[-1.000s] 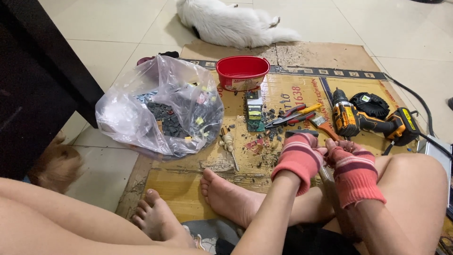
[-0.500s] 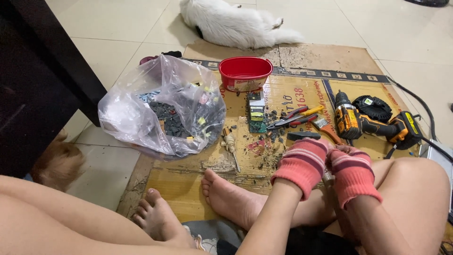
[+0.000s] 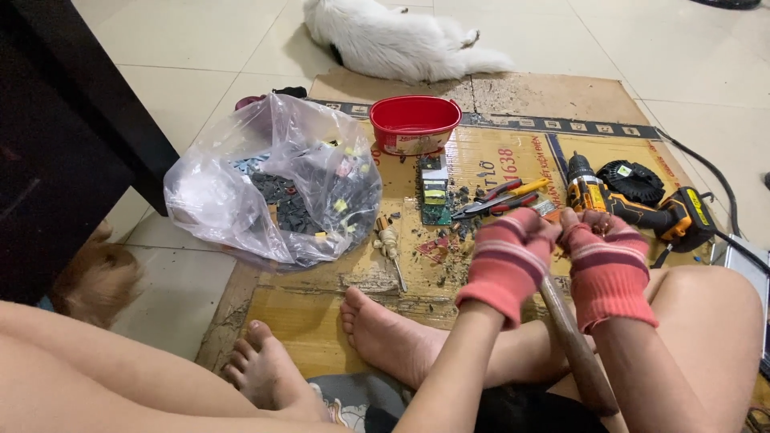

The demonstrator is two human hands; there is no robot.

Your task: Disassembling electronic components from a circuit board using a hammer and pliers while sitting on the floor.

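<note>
Both my hands wear pink striped fingerless gloves and are pressed together above my right knee. My left hand is closed around the top of a tool with a long wooden handle, which slants down toward my lap. My right hand has its fingers curled against the left one, and what it grips is hidden. Just beyond the hands lie pliers and cutters with red and yellow grips, a green circuit board and an orange cordless drill on a cardboard mat.
A clear plastic bag of dark scrap parts sits at the left of the mat, a red bowl behind it. A white dog lies on the tiles beyond. Dark furniture stands at left. My bare feet rest on the cardboard.
My two hands have stayed pressed together and shifted only slightly over my knee. The things on the mat have not moved.
</note>
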